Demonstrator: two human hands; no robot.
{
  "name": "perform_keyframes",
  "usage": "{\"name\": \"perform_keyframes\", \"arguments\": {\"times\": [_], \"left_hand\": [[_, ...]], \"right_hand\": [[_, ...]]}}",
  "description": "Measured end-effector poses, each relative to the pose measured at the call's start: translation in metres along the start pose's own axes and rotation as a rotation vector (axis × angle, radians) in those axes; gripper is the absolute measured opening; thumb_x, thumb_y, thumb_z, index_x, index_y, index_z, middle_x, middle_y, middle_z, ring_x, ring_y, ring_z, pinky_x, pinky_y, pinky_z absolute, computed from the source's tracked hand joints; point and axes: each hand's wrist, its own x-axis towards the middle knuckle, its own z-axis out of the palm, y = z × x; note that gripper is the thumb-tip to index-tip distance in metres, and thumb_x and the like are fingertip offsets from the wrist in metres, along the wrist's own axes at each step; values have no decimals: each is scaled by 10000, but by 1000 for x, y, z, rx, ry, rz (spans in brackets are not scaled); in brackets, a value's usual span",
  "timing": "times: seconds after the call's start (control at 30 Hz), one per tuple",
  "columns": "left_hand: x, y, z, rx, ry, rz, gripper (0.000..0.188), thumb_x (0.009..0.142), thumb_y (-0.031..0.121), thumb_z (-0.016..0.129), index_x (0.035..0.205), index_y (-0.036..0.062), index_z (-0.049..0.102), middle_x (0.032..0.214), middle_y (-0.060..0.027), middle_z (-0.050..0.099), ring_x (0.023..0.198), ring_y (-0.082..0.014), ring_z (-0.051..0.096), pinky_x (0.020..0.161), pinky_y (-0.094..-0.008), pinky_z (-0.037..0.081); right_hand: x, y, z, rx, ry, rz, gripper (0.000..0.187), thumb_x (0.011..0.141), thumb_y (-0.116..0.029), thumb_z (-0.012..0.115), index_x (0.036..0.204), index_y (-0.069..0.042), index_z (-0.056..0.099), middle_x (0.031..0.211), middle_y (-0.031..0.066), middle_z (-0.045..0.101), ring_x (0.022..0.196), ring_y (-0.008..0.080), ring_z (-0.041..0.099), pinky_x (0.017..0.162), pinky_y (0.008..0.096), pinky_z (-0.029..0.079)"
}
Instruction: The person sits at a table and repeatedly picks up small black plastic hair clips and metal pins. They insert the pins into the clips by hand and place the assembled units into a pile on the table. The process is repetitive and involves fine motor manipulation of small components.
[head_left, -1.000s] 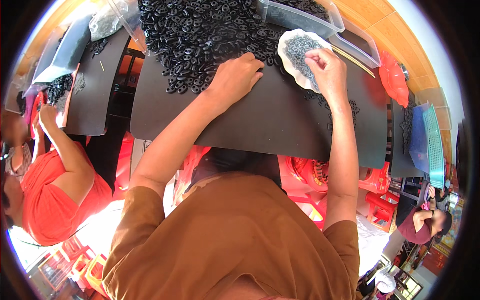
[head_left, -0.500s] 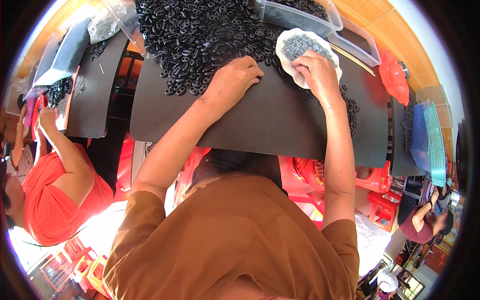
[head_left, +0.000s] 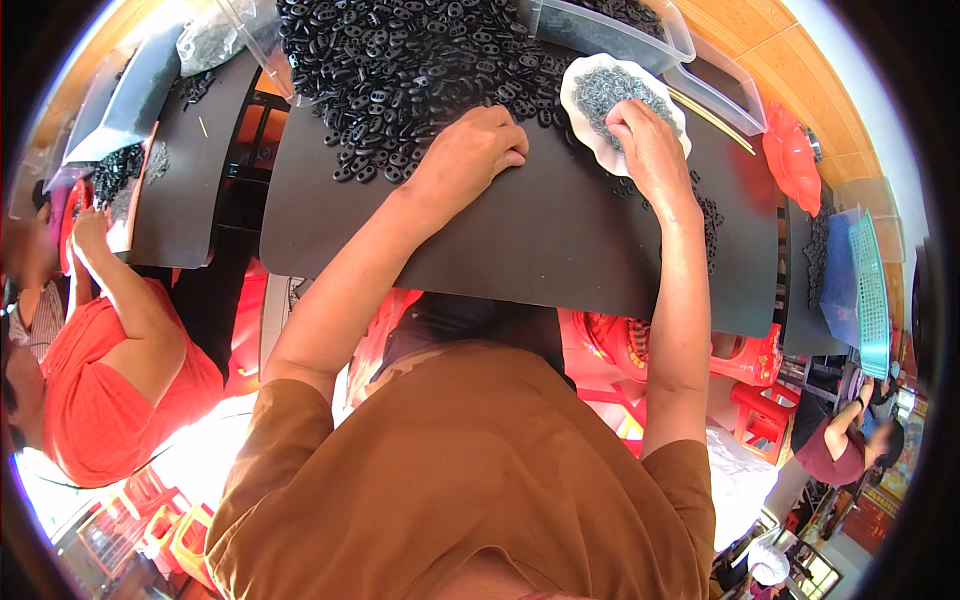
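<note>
A big heap of small black oval plastic pieces with holes (head_left: 400,70) covers the far part of the dark table (head_left: 500,230). My left hand (head_left: 474,150) rests at the heap's near edge with its fingers curled inward; what they hold, if anything, is hidden. To the right stands a white scalloped dish (head_left: 672,97) filled with small shiny metal parts (head_left: 606,88). Over that dish is my right hand (head_left: 645,140), its fingertips pinched together among the metal parts. Any part between those fingertips is too small to make out.
Small black rings (head_left: 708,230) lie scattered right of the dish. Behind it stands a clear plastic bin (head_left: 600,35), with thin yellow sticks (head_left: 715,122) and a red scalloped dish (head_left: 792,158) to the right. At the left, a person in red (head_left: 130,370) works at another table (head_left: 185,190).
My right hand has shifted slightly to the right over the dish, its fingers still bent into the metal parts. The left hand stays by the heap; the view has moved a little.
</note>
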Motion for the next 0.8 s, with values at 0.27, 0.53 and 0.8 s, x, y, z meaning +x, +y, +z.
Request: {"name": "perform_keyframes", "arguments": {"times": [0.27, 0.53, 0.8], "left_hand": [[-2, -5, -1, -45, 52, -18, 166, 833, 86, 705, 980, 12, 682, 974, -116, 625, 899, -314, 636, 790, -385, 524], [-2, -8, -4, -59, 20, -42, 132, 831, 77, 692, 931, 3, 647, 911, -120, 620, 872, -321, 627, 756, -399, 512], [2, 3, -8, -266, -5, -102, 95, 842, 3, 672, 915, 5, 612, 864, -84, 650, 809, -221, 656, 730, -329, 526]], "right_hand": [[-2, 1, 1, 143, 27, 28, 116, 846, 41, 591, 948, -13, 588, 898, 136, 659, 846, 315, 661, 747, 393, 513], [-1, -9, -4, 214, 60, 78, 84, 851, 37, 619, 915, -12, 642, 870, 97, 651, 777, 229, 654, 722, 320, 515], [-6, -50, 22, 604, 162, 42, 108, 812, 25, 715, 900, -32, 687, 860, 15, 673, 748, 101, 650, 671, 238, 510]]}}
